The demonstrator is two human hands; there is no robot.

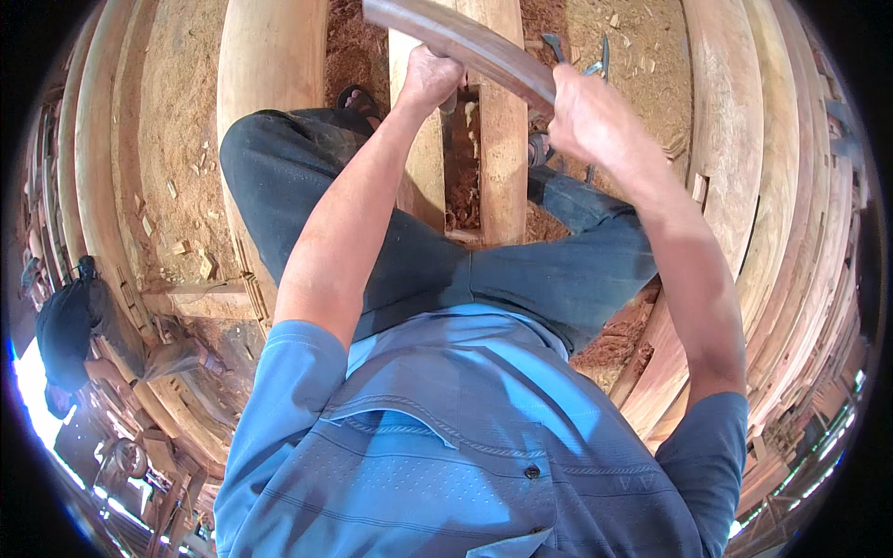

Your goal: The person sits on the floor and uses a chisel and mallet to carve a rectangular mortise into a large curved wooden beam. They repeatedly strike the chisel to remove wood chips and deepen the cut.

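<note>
My right hand (595, 116) is wrapped round the near end of a thick wooden bar (465, 42), which is raised and slants up to the left across the beam. My left hand (430, 79) is a fist just below the bar, over the left side of a long slot (462, 177). Whatever that fist holds is mostly hidden by the fingers. The slot is cut lengthwise into a pale timber beam (503, 177) between my legs, and its bottom looks dark and rough.
A thick round timber (270, 65) lies left of my knee, and further timbers (730, 102) line the right. Metal tools (603, 58) lie on the sawdust beyond my right hand. Wood chips (206, 265) are scattered at left. Another person (70, 325) bends at the far left.
</note>
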